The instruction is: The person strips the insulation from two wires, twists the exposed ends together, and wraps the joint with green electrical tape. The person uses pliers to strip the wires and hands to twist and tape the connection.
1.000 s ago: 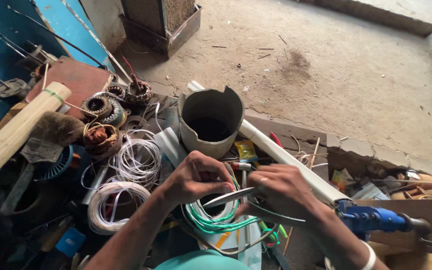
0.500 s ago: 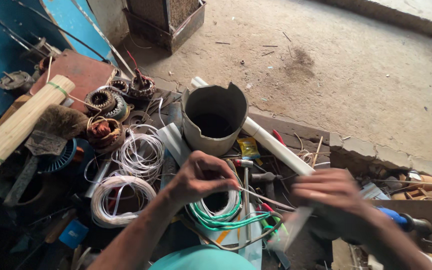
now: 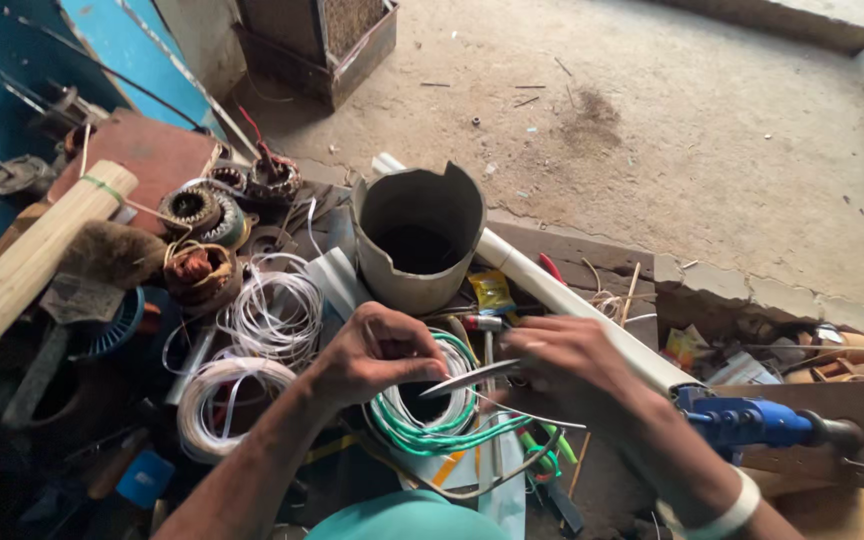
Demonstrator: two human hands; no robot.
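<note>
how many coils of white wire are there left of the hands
2. One white coil lies beside the grey pot; the other white coil lies lower, just left of the left hand and forearm. More may be buried in the clutter.

The right hand has come back toward the middle: half a second ago it was out to the right, blurred, over the blue tool, and that tool is now uncovered. Its fingers again meet the thin pale strip, which the left hand pinches above the green-and-white wire coil.
</note>
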